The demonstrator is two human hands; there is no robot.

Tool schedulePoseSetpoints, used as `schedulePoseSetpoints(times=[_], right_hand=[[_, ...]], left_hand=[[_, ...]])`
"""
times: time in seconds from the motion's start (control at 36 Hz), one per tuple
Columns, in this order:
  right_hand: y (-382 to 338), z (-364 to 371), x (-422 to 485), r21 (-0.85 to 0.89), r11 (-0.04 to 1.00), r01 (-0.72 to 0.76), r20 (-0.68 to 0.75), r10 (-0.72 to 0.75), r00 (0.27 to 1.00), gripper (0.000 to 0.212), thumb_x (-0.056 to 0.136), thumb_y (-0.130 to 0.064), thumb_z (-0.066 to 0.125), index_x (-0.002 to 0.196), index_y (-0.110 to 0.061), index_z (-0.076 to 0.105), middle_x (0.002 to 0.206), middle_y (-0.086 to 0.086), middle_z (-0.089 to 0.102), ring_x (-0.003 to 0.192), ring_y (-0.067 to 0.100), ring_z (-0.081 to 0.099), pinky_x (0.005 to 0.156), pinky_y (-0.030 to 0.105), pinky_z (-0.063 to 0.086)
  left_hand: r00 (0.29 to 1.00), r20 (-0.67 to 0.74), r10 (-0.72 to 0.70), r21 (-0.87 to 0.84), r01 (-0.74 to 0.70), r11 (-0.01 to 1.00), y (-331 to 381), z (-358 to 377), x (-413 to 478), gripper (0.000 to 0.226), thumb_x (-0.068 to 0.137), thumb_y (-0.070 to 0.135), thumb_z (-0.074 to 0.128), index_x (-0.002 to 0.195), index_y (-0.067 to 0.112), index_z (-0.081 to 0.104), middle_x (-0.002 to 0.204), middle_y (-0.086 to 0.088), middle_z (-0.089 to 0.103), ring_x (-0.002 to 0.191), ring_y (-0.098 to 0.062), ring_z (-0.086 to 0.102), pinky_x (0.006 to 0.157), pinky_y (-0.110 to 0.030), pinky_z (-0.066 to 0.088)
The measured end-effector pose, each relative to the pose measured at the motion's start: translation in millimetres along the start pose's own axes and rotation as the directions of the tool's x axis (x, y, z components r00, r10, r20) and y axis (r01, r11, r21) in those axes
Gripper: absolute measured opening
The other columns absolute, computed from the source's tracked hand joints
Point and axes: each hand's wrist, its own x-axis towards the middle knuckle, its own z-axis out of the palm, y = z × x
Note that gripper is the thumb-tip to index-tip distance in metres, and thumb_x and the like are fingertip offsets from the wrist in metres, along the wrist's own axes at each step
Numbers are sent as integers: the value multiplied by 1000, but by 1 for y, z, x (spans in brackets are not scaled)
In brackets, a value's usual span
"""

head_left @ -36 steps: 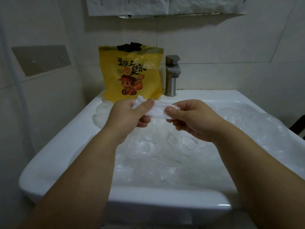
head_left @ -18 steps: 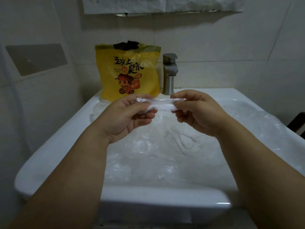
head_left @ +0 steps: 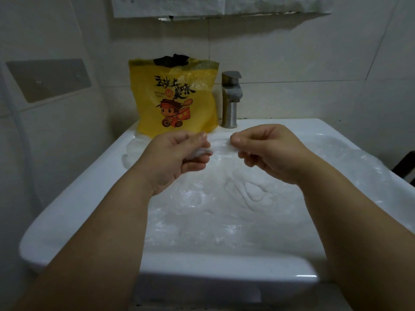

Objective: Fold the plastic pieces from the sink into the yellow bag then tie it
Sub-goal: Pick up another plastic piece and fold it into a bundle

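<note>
Pinching a seemingly folded plastic piece [head_left: 221,149] between both hands' fingers [head_left: 238,138].

Left hand [head_left: 177,153] and right hand [head_left: 267,151] at frame centre, pinching a folded plastic piece [head_left: 221,148] between them above the plastic-filled sink [head_left: 74,198]. Yellow bag [head_left: 175,97] upright behind, faucet [head_left: 231,99] just beside it.

A glossy white ceramic sink [head_left: 74,205] holds crinkled clear plastic pieces [head_left: 224,198], beside a shiny yellow bag [head_left: 175,97] and brushed-metal faucet [head_left: 230,99].
</note>
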Motion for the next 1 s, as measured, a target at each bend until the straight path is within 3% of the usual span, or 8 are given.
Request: schedulePoseSetpoints(times=[0.17,0.28,0.42,0.64,0.75,0.81,0.89,1.0], right_hand=[[3,-1,3,-72,992,-100,-29,98,995,32,81,-2,69,108,-17,61,73,6,62,58,8,59,58,19,52],[3,-1,4,-113,979,-170,-34,167,985,37,79,-5,72,115,-9,64,89,8,65,69,12,61,60,19,50],[-1,-1,0,-170,958,-233,58,245,968,9,88,-15,65,91,-14,73,71,1,68,57,7,57,55,17,50],[-1,-1,-3,-390,910,-139,86,186,979,12,88,-15,65,82,-9,73,60,1,59,46,2,50,49,13,45],[-4,0,-4,-279,948,-155,140,200,970,8,79,-24,70,85,-19,71,70,-2,67,58,5,57,58,17,51],[-7,-2,-4,-190,954,-234,206,272,940,27,65,-36,69,89,-24,67,84,2,70,64,8,59,61,20,52],[-6,-1,-4,-251,935,-248,213,304,929,19,79,-32,63,92,-18,68,86,3,72,59,6,60,57,18,51],[-4,2,-5,-321,921,-221,164,284,945,17,92,-20,59,83,-10,69,65,-2,68,49,3,54,50,16,46]], left_hand=[[998,-29,56,140,-52,989,-8,-3,3,15,88,3,64,93,17,65,68,1,69,64,-7,66,62,-18,56],[997,-48,58,174,-49,984,-8,-3,3,13,85,2,67,86,14,67,71,1,68,64,-7,66,64,-20,57],[997,-14,70,182,-66,981,-7,-1,1,14,82,0,69,81,14,70,67,5,69,64,-7,66,62,-19,56],[998,-36,49,3,-49,999,-1,-3,1,11,79,1,67,81,11,69,61,5,65,57,-4,62,56,-14,53],[999,-24,45,7,-45,999,-1,-4,1,10,77,2,67,79,11,70,62,4,65,56,-5,61,56,-14,53],[999,-16,43,39,-42,998,-2,-4,1,13,81,-1,66,79,11,70,63,4,66,57,-5,62,57,-15,53],[999,2,42,70,-42,997,-4,-3,1,14,81,-2,66,79,12,71,64,4,67,59,-6,63,58,-16,54],[999,24,44,71,-45,996,-4,-4,1,13,82,-2,65,81,10,71,64,3,66,60,-5,62,57,-16,53]])
